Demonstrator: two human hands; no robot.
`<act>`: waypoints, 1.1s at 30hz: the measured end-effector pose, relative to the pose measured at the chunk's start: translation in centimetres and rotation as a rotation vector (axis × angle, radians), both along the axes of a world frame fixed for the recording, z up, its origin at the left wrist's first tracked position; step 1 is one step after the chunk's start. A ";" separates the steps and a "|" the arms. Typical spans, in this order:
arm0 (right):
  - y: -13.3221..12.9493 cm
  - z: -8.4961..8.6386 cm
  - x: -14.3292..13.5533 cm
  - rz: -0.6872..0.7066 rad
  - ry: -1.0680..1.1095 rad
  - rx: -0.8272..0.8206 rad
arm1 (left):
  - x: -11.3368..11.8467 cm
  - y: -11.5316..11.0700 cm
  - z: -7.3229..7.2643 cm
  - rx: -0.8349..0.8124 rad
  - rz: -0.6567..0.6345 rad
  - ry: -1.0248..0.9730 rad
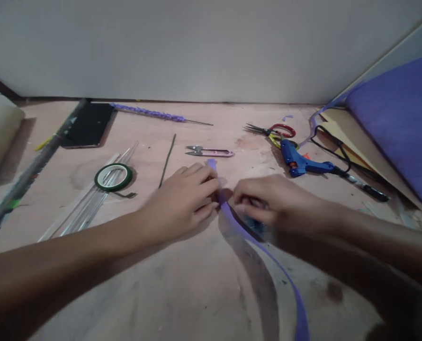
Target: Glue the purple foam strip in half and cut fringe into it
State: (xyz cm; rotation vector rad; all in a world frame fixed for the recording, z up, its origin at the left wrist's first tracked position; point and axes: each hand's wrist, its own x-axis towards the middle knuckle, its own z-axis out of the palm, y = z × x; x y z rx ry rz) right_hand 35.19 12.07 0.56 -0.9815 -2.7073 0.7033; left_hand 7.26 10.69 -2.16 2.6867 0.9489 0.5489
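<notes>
A long purple crepe-like strip [244,232] runs from the table's middle toward the bottom edge, curving as it goes. My left hand [187,199] is closed on it near its far end, with the fingertips pinching it. Just to the right of the strip is my right hand [264,201], blurred, its fingers curled around something dark that I cannot make out. Beyond both hands lie pink-handled thread snips [211,152], and a thin green stem [167,161] rests beside my left hand.
At left are green tape [99,177] on clear sticks [79,215] and a black phone [88,124]. A purple-wrapped stem [150,112] lies at the back. Scissors [264,130], a blue glue gun [303,164] and a purple roll [399,118] sit at right.
</notes>
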 end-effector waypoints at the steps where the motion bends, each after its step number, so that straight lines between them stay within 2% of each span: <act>1: -1.3 -0.1 0.4 0.032 0.041 -0.039 | -0.4 -0.1 -0.1 0.007 -0.011 0.002; 4: -4.8 -0.8 0.6 0.056 0.227 -0.063 | -1.5 0.0 -0.3 0.038 -0.074 0.027; 6: -6.6 -1.3 0.1 0.105 0.265 0.044 | -2.2 0.2 0.1 0.055 -0.117 0.080; 9: -8.5 -1.8 -1.1 0.215 0.174 0.215 | -2.8 0.3 1.0 0.021 -0.110 0.161; 12: -9.6 -2.0 -2.3 0.335 0.111 0.270 | -2.7 0.0 1.6 0.006 -0.053 0.209; 17: -10.9 -1.8 -4.0 0.484 0.125 0.361 | -2.5 -0.8 1.5 0.082 -0.019 0.300; 20: -10.0 -1.5 -3.1 0.535 0.213 0.449 | -3.0 -1.1 1.3 0.110 0.000 0.352; 22: -7.9 -0.9 -0.7 0.397 0.213 0.522 | -3.4 -1.1 1.1 0.129 -0.009 0.353; 24: -4.8 -0.2 3.0 -0.026 0.028 0.621 | -3.7 -1.1 0.8 0.143 -0.010 0.336; 26: -1.6 0.3 7.2 -0.285 -0.054 0.662 | -3.7 -1.1 0.4 0.144 0.007 0.332; 29: 1.6 0.1 12.3 -0.429 -0.204 0.616 | -3.5 -1.1 -0.2 0.117 0.049 0.340; 31: 2.6 -0.7 14.1 -0.477 -0.288 0.536 | -3.2 -1.1 -0.5 0.078 0.071 0.333; 33: 3.0 -1.6 14.8 -0.537 -0.335 0.477 | -3.0 -1.0 -0.8 0.029 0.079 0.313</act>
